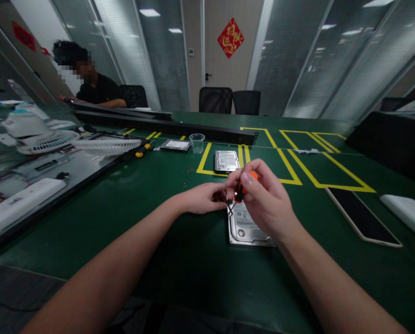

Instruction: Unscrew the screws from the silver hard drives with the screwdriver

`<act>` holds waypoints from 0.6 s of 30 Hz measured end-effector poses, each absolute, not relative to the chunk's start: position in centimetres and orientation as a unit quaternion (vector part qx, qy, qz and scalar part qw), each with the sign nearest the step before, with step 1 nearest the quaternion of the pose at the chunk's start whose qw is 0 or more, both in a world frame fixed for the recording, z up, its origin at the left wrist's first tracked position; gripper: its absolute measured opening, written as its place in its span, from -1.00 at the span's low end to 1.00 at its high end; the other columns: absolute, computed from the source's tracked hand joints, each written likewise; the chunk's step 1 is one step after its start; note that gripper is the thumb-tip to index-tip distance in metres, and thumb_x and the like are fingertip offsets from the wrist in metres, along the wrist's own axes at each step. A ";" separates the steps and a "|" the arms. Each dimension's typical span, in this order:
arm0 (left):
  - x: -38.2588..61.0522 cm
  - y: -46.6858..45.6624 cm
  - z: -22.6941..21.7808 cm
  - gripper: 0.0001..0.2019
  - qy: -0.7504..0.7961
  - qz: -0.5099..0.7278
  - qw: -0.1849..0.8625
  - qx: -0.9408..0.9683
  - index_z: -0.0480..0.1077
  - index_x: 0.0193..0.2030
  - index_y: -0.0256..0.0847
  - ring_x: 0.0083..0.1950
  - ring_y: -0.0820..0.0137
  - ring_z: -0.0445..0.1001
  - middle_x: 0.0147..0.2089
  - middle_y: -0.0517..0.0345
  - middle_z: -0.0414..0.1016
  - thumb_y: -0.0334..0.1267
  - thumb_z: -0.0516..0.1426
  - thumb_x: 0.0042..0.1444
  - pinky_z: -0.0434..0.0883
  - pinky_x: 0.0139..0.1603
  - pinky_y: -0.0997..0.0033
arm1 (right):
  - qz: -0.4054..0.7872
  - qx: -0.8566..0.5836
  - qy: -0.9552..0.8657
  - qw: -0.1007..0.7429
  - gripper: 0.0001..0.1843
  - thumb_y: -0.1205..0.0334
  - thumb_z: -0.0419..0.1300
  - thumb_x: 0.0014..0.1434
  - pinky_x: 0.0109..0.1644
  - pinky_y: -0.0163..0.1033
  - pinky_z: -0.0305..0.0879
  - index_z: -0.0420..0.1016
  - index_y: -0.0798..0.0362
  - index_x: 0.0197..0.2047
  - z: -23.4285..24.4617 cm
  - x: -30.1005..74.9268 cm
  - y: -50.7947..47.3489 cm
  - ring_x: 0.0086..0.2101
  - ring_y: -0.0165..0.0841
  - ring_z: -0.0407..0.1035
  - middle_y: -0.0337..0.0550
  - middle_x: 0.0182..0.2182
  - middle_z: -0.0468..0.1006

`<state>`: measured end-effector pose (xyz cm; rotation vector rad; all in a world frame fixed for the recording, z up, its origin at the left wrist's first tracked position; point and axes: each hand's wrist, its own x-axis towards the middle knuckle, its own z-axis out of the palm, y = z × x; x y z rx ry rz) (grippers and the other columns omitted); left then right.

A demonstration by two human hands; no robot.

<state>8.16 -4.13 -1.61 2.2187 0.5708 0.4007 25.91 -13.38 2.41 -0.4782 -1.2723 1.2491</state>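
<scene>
A silver hard drive (244, 227) lies flat on the green table (165, 222) in front of me. My right hand (266, 199) is closed round an orange-and-black screwdriver (242, 185), held upright over the drive's far left corner. My left hand (205, 198) rests on the table beside that corner, its fingers curled and pinched at the screwdriver's tip; what they hold, if anything, is too small to make out.
A second hard drive (226, 161) lies inside a yellow tape box, a third (175, 145) and a clear plastic cup (197, 142) farther left. A long black bar (165, 126) crosses the table. Phone (362, 215) at right. A person (96, 88) sits far left. Fan parts (47, 139) on the left.
</scene>
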 end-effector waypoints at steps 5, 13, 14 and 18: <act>8.2 -4.2 -1.5 -0.82 0.227 0.153 0.415 0.868 0.41 -0.04 -0.22 -0.24 0.40 0.45 -0.20 0.18 0.49 -0.29 0.23 0.24 0.40 -0.18 0.38 | 0.546 -0.215 -0.540 0.604 -0.83 0.07 0.23 0.40 -0.33 -0.23 0.20 0.37 -0.05 -0.17 2.5 25.7 -13.5 -0.50 -0.44 0.24 -0.27 -0.36 0.53; 8.3 -4.2 -1.4 -0.81 0.227 0.151 0.413 0.869 0.44 -0.02 -0.22 -0.20 0.38 0.47 -0.14 0.13 0.51 -0.28 0.23 0.25 0.41 -0.15 0.37 | 0.547 -0.218 -0.536 0.605 -0.65 0.02 0.08 0.43 -0.29 -0.18 0.26 0.54 0.04 -0.26 2.7 25.9 -13.3 -0.46 -0.37 0.28 -0.17 -0.42 0.50; 8.3 -4.2 -1.5 -0.81 0.224 0.152 0.412 0.870 0.43 -0.02 -0.22 -0.21 0.39 0.47 -0.15 0.13 0.51 -0.28 0.23 0.25 0.40 -0.16 0.38 | 0.546 -0.216 -0.537 0.606 -0.68 0.04 0.10 0.43 -0.28 -0.19 0.27 0.52 0.03 -0.27 2.7 25.9 -13.3 -0.44 -0.37 0.31 -0.19 -0.43 0.50; 8.2 -4.1 -1.7 -0.83 0.221 0.157 0.405 0.873 0.42 -0.04 -0.22 -0.23 0.40 0.46 -0.19 0.16 0.49 -0.27 0.23 0.27 0.39 -0.18 0.40 | 0.544 -0.220 -0.533 0.609 -0.81 0.12 0.24 0.37 -0.30 -0.21 0.26 0.35 -0.04 -0.27 2.5 25.9 -13.4 -0.46 -0.40 0.35 -0.28 -0.40 0.55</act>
